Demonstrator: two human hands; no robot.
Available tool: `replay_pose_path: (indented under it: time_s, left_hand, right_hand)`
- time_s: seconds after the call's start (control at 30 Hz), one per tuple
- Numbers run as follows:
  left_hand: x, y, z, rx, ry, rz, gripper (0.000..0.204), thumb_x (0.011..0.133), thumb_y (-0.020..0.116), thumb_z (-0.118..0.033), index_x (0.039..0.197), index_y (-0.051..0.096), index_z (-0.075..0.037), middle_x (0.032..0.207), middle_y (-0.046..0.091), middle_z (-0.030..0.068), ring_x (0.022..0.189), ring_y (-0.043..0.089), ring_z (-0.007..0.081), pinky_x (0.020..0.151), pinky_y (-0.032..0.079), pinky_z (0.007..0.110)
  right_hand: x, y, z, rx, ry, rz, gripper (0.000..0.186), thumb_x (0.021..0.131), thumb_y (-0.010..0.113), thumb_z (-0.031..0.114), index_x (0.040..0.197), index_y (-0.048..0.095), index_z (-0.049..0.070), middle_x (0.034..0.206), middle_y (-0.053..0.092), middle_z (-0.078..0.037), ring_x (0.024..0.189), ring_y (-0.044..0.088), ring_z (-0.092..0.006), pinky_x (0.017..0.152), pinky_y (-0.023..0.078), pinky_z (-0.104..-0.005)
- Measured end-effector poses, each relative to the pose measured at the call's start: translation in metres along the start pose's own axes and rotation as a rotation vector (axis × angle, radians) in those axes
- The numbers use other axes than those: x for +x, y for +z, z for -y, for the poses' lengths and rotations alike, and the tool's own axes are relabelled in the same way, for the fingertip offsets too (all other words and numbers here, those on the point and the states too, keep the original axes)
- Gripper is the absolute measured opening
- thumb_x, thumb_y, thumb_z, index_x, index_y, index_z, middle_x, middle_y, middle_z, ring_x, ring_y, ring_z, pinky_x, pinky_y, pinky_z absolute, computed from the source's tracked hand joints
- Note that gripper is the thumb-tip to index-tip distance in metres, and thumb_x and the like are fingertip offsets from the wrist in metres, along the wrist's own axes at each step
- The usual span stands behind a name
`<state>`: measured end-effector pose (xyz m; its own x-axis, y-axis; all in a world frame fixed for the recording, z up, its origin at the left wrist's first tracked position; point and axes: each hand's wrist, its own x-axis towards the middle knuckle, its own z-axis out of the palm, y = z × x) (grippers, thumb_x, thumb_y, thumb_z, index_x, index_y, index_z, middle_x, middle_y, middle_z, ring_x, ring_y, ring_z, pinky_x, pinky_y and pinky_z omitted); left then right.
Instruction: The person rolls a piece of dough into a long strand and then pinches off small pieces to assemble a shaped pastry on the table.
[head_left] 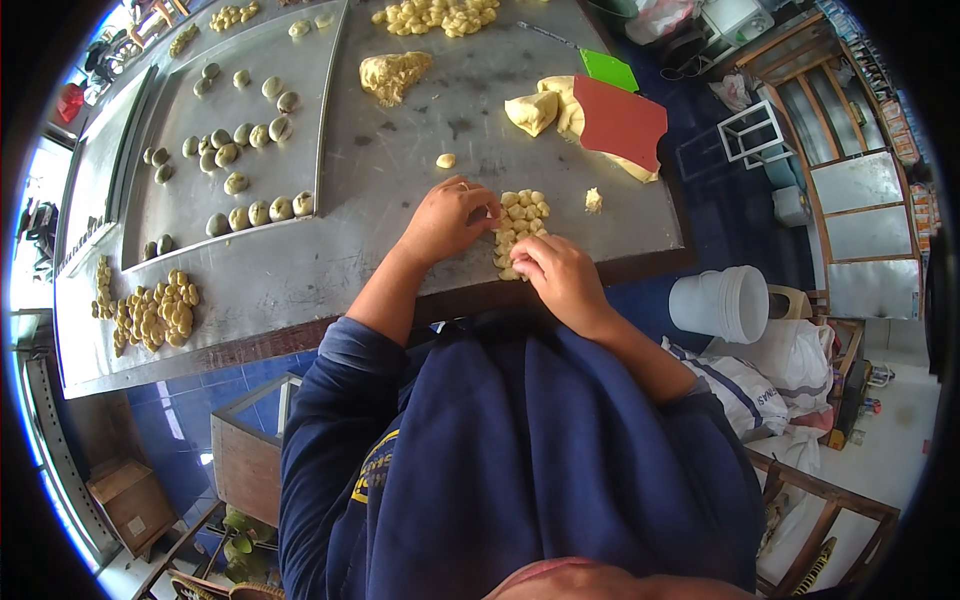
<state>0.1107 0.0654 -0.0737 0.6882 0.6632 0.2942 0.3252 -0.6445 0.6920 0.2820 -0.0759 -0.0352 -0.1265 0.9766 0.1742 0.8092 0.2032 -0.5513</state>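
A row of small pale dough pieces lies on the steel table near its front edge. My left hand is at the row's upper left, fingers curled; what they hold, if anything, is hidden. My right hand is closed over the row's lower end, fingertips touching pieces, its grip unclear. A single dough ball sits above my left hand, a small lump to the right. Farther back lie a rough dough mass and cut dough beside a red scraper.
A tray of greenish balls fills the left, with yellow pieces before it and more at the back. A green scraper lies far back. White buckets, sacks and wooden racks stand right of the table.
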Motion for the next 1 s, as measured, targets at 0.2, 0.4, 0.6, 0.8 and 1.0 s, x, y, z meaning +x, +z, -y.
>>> replay_pose_path:
  time_s: [0.2,0.4,0.6,0.8,1.0]
  left_hand:
    - [-0.001,-0.001,-0.002,-0.032,-0.079,0.073,0.022,0.075,0.079,-0.016,0.095,0.071,-0.011,0.09,0.068,0.0039,0.091,0.062,0.0258,0.084,0.05,0.04]
    - [0.0,-0.006,-0.004,-0.071,-0.114,-0.005,0.025,0.078,0.076,-0.012,0.102,0.071,-0.006,0.089,0.068,0.0062,0.09,0.065,0.0254,0.082,0.051,0.037]
    - [0.001,-0.012,-0.012,-0.334,-0.337,-0.149,0.017,0.088,0.067,-0.003,0.105,0.07,-0.001,0.08,0.068,0.0093,0.071,0.067,0.016,0.065,0.052,0.029]
    - [0.004,-0.008,-0.01,-0.327,-0.332,-0.238,0.018,0.092,0.065,-0.005,0.109,0.07,-0.004,0.077,0.067,0.0072,0.064,0.062,0.0116,0.061,0.05,0.028]
    - [0.003,-0.011,-0.005,-0.203,-0.257,-0.225,0.02,0.094,0.065,-0.011,0.113,0.069,-0.008,0.082,0.067,0.0067,0.067,0.06,0.0136,0.066,0.05,0.028]
  right_hand:
    - [-0.008,0.007,-0.01,0.043,-0.075,-0.063,0.006,0.084,0.07,0.008,0.088,0.066,0.005,0.088,0.063,-0.008,0.083,0.062,-0.0292,0.074,0.051,-0.0387]
    - [-0.014,-0.004,-0.014,0.075,0.05,-0.055,0.009,0.082,0.072,0.012,0.088,0.068,0.006,0.087,0.064,-0.01,0.082,0.062,-0.0315,0.073,0.049,-0.0413]
    - [-0.013,-0.019,-0.047,-0.064,0.044,-0.221,0.016,0.081,0.074,0.015,0.096,0.072,0.011,0.096,0.067,-0.009,0.086,0.063,-0.0306,0.076,0.051,-0.0402]
    - [0.0,-0.042,-0.105,-0.411,0.094,-0.355,0.024,0.084,0.066,0.007,0.107,0.073,0.012,0.096,0.07,-0.006,0.091,0.062,-0.029,0.08,0.052,-0.0387]
    - [-0.002,-0.035,-0.113,-0.407,0.114,-0.275,0.013,0.083,0.07,0.009,0.095,0.073,0.008,0.094,0.07,-0.006,0.087,0.063,-0.0273,0.076,0.052,-0.0382]
